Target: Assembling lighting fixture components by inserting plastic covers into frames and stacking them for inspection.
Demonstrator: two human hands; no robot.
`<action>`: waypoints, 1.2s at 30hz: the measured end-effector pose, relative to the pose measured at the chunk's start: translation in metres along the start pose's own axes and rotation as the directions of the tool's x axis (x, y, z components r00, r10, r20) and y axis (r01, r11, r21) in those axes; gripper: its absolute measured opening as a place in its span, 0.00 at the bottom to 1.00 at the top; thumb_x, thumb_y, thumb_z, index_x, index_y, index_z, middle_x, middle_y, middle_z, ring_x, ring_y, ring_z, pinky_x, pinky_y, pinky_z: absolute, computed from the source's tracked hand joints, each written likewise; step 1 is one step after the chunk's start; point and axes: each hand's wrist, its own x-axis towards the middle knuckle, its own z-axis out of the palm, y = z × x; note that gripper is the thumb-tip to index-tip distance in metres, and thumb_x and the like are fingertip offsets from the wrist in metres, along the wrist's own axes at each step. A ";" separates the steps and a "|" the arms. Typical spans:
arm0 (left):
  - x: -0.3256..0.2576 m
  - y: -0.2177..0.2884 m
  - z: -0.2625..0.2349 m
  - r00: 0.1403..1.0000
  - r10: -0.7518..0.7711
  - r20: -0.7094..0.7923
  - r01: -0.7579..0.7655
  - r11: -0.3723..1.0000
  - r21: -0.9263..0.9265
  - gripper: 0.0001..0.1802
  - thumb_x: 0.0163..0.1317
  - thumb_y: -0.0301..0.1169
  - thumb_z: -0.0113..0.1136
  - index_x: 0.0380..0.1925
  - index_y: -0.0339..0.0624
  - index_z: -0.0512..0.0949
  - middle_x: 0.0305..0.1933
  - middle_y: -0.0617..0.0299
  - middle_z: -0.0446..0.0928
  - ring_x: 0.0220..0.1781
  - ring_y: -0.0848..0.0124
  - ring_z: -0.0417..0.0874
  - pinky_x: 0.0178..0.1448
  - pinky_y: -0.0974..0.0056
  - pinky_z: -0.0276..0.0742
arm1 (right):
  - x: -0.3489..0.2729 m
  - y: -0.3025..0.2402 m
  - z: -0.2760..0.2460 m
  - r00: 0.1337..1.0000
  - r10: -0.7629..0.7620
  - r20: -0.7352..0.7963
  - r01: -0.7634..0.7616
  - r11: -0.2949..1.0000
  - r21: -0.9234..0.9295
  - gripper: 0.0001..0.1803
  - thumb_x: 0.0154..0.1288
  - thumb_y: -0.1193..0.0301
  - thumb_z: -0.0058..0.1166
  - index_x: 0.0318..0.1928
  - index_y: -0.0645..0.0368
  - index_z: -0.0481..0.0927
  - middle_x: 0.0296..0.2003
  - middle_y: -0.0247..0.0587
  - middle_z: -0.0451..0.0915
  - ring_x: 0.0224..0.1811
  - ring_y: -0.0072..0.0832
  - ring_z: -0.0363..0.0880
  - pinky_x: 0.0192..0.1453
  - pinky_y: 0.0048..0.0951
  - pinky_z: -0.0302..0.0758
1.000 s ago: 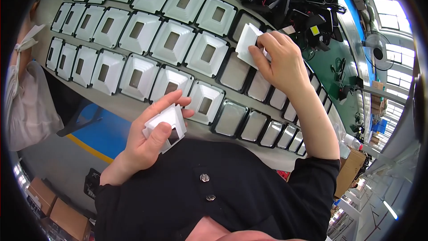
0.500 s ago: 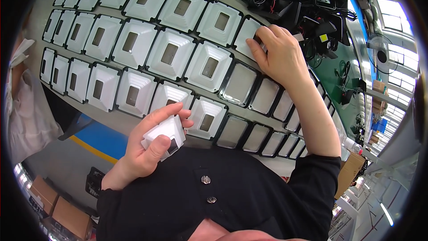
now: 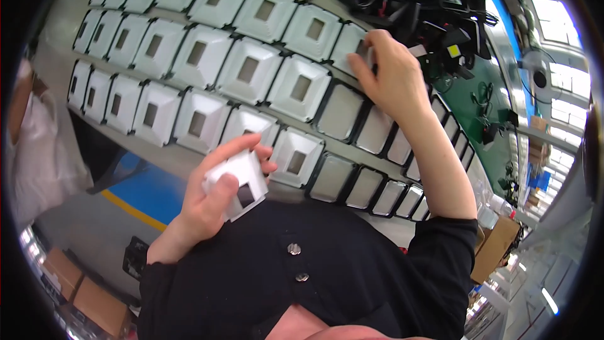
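Note:
My left hand [image 3: 211,189] is wrapped round a small stack of white reflectors [image 3: 246,176], each a sloped frame with a rectangular opening, held in front of my body. At the right end of the far row, my right hand [image 3: 396,72] has its thumb and bent fingers on a white reflector [image 3: 348,46] lying in a black-rimmed frame. The fingers partly cover its opening. Beside it, in the same row, sits another white reflector [image 3: 324,22] in its frame. Below my right hand, a black frame with a glass pane [image 3: 340,112] has no reflector in it.
Three rows of frames with white reflectors [image 3: 201,50] stretch leftward on the table. Several glass-paned frames [image 3: 366,187] run right, under my right forearm. Black lamp housings with cables [image 3: 434,12] pile up at the far right. Another person's white clothing [image 3: 50,145] shows at left.
The table and its rows have shifted slightly to the right in the picture. My left hand has tilted its reflector stack a little. My right hand stays at the same reflector.

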 end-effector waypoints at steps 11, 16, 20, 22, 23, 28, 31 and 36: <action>0.013 -0.004 0.021 0.987 0.143 -0.073 -0.147 0.988 -0.049 0.52 0.60 0.69 0.43 0.70 0.37 0.52 0.50 0.63 0.70 0.55 0.69 0.75 0.57 0.61 0.75 | -0.076 -0.143 -0.022 0.972 -0.154 0.175 0.026 0.817 0.577 0.24 0.47 0.62 0.72 0.41 0.58 0.76 0.26 0.38 0.75 0.25 0.34 0.77 0.28 0.32 0.73; -0.003 -0.006 0.027 0.969 0.246 0.015 -0.245 0.958 0.152 0.51 0.64 0.62 0.49 0.72 0.36 0.45 0.54 0.63 0.66 0.57 0.66 0.73 0.62 0.59 0.69 | -0.095 -0.164 -0.020 0.991 -0.082 0.102 0.014 0.842 0.539 0.22 0.44 0.66 0.73 0.36 0.58 0.74 0.23 0.36 0.73 0.22 0.31 0.75 0.24 0.30 0.71; -0.017 -0.004 0.027 0.965 0.215 0.153 -0.219 0.976 0.006 0.50 0.63 0.50 0.59 0.73 0.38 0.43 0.61 0.61 0.64 0.63 0.64 0.70 0.66 0.58 0.65 | -0.101 -0.162 -0.035 0.952 -0.009 0.306 -0.234 0.623 0.746 0.19 0.49 0.68 0.70 0.31 0.58 0.70 0.19 0.32 0.67 0.19 0.22 0.66 0.22 0.24 0.63; -0.022 0.001 0.029 0.964 0.196 0.179 -0.190 0.980 -0.050 0.51 0.59 0.46 0.64 0.73 0.38 0.46 0.64 0.60 0.63 0.65 0.63 0.69 0.67 0.57 0.64 | -0.107 -0.159 -0.037 0.950 0.007 0.311 -0.266 0.537 0.800 0.18 0.51 0.68 0.68 0.31 0.58 0.69 0.18 0.30 0.65 0.19 0.17 0.61 0.23 0.20 0.60; -0.024 0.001 0.030 0.963 0.186 0.193 -0.180 0.983 -0.046 0.51 0.58 0.45 0.66 0.73 0.38 0.47 0.64 0.59 0.63 0.65 0.64 0.69 0.67 0.58 0.65 | -0.111 -0.157 -0.038 0.943 -0.001 0.332 -0.291 0.474 0.831 0.18 0.51 0.68 0.68 0.31 0.58 0.68 0.19 0.29 0.65 0.19 0.16 0.60 0.23 0.20 0.59; -0.033 0.007 0.038 0.972 0.143 0.188 -0.134 0.989 -0.055 0.51 0.56 0.43 0.69 0.72 0.39 0.50 0.66 0.55 0.63 0.65 0.66 0.70 0.66 0.60 0.67 | -0.119 -0.153 -0.046 0.927 -0.076 0.366 -0.298 0.440 0.847 0.19 0.54 0.65 0.66 0.37 0.61 0.69 0.27 0.26 0.71 0.25 0.11 0.65 0.29 0.15 0.60; -0.034 0.001 0.038 0.967 0.180 0.180 -0.172 0.983 -0.060 0.50 0.56 0.42 0.68 0.72 0.39 0.50 0.66 0.54 0.63 0.65 0.65 0.70 0.66 0.59 0.68 | -0.122 -0.153 -0.046 0.939 -0.068 0.336 -0.285 0.390 0.876 0.19 0.54 0.65 0.65 0.37 0.61 0.69 0.27 0.27 0.71 0.25 0.11 0.66 0.30 0.15 0.61; -0.033 -0.002 0.037 0.939 0.236 0.251 -0.203 0.968 -0.150 0.43 0.61 0.27 0.64 0.72 0.40 0.51 0.64 0.58 0.63 0.65 0.66 0.69 0.66 0.57 0.70 | -0.128 -0.152 -0.047 0.942 -0.037 0.334 -0.296 0.378 0.877 0.18 0.52 0.67 0.66 0.35 0.61 0.69 0.24 0.28 0.69 0.22 0.13 0.63 0.27 0.17 0.60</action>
